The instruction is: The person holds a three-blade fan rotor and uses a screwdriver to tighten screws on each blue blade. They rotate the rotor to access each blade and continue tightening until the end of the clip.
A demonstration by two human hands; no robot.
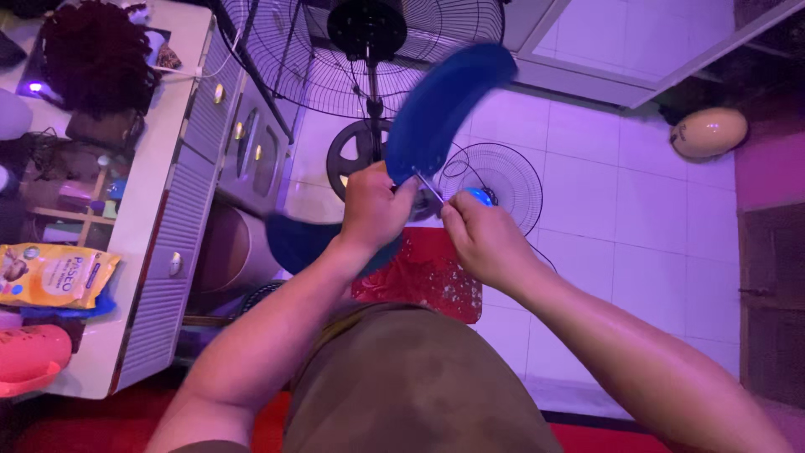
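My left hand [375, 210] grips the hub of a blue fan blade unit [440, 105]. One blade sweeps up to the right, another blade [295, 242] points down to the left. My right hand [480, 237] pinches a thin metal tool [429, 186] whose tip rests against the hub. Both hands are held above my lap and nearly touch each other.
A standing fan with a black wire guard [369, 50] and round base [348, 155] stands ahead. A loose fan guard [503, 180] lies on the white tiled floor. A white cabinet [176, 201] stands left, with a yellow packet [54, 273] on top. A red mat [428, 281] lies below.
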